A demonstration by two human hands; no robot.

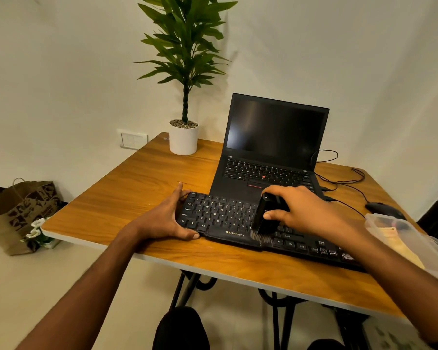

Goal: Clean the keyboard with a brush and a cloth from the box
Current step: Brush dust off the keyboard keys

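While the left hand (168, 218) clamps the keyboard (223, 218) at its left end, the right hand (299, 210) grips the brush (263, 218), bristles near the front edge; short, light strokes toward that edge should flick the dust clear.

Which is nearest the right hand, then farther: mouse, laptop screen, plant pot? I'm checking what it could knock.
From the right hand, which grips the brush:
1. Mouse, to its right.
2. Laptop screen, behind it.
3. Plant pot, at the table's far left corner.
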